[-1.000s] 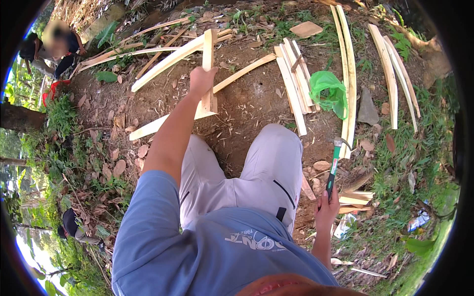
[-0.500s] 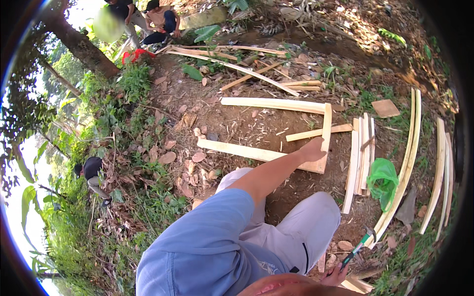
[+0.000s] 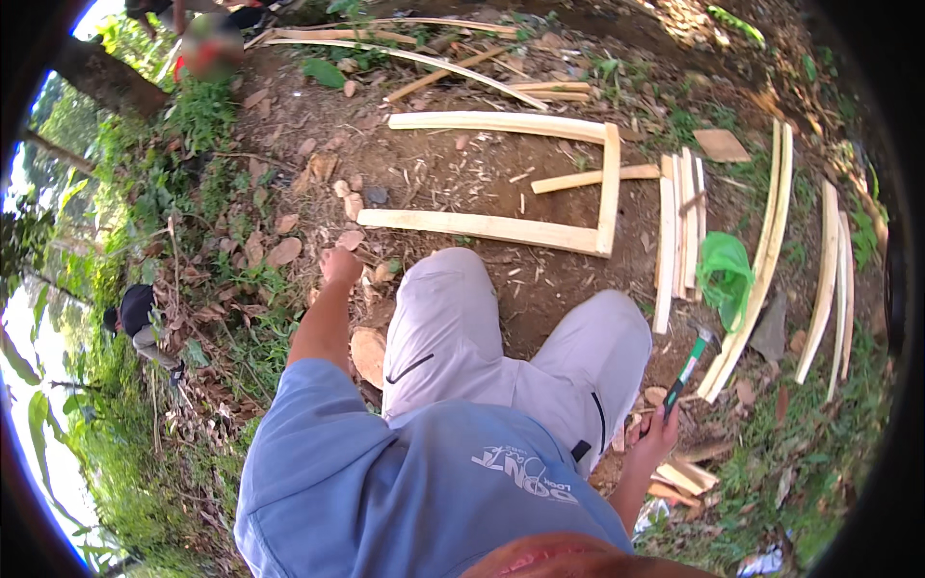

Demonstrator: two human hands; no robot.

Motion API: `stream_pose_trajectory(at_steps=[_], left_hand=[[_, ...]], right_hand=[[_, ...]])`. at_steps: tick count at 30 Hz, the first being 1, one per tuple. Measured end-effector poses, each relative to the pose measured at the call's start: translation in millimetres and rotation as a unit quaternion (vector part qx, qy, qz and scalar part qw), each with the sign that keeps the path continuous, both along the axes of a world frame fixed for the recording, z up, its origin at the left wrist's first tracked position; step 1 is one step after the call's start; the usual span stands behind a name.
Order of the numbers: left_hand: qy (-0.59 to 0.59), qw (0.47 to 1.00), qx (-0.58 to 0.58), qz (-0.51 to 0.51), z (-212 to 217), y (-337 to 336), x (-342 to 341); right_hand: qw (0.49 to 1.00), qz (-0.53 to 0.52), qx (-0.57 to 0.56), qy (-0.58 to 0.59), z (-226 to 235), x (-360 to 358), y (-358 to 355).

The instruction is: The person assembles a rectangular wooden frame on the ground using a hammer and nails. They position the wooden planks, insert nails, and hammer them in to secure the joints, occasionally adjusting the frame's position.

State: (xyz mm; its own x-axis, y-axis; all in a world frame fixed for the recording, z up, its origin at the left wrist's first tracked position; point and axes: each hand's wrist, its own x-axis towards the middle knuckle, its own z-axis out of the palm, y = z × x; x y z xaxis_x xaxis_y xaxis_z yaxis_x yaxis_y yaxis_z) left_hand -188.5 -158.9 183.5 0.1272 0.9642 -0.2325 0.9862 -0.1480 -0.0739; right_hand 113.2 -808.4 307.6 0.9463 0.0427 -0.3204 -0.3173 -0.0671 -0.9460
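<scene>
Bare brown earth (image 3: 289, 116) littered with dry leaves and wood chips fills the scene, with grass at the rims. Nearest, at six o'clock, sits the person's blue shirt and pale grey trousers, knees bent toward the middle.

At four o'clock the right hand (image 3: 655, 438) is clenched around the green handle of a hammer (image 3: 686, 368), whose metal head points up toward two o'clock. It hangs beside the right knee, much as it did a second ago, though half a second back it was nearly cut off at the lower edge.

At nine o'clock of the knees, the left hand (image 3: 339, 265) is curled loosely over the leaf litter, gripping nothing that can be seen. A second ago it rested on the wooden frame; now it is well clear of it, off the near plank's left end.

That wooden frame (image 3: 501, 229), two long pale planks joined by an upright piece at the right, lies just beyond the knees at twelve o'clock. Since the earlier views it appears swung around as the head turned.

At two o'clock a stack of short slats (image 3: 679, 222) lies beside a green plastic bag (image 3: 725, 275), with long curved strips (image 3: 766, 250) beyond at three o'clock. Farther, at eleven o'clock, another person (image 3: 207, 43) is near a tree trunk.
</scene>
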Motion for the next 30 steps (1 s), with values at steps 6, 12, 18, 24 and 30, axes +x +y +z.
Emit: stream_pose_trajectory(at_steps=[6, 12, 18, 24, 30], left_hand=[[-0.202, 0.970, -0.127, 0.051, -99, -37, 1], [-0.058, 0.974, 0.005, -0.217, -226, -83, -81], [-0.388, 0.909, -0.043, -0.147, -167, -105, 2], [-0.533, 0.798, 0.008, -0.281, -8, -66, 238], [-0.411, 0.904, 0.075, -0.091, -80, 48, 464]], right_hand=[[0.994, 0.012, -0.097, -0.043, 16, -10, -7], [0.916, 0.165, -0.279, -0.237, -8, 77, 74], [0.949, 0.200, -0.240, -0.042, -39, 198, 179], [0.635, 0.211, -0.632, -0.391, -90, 239, 234], [0.636, 0.372, -0.490, -0.466, -53, 202, 309]])
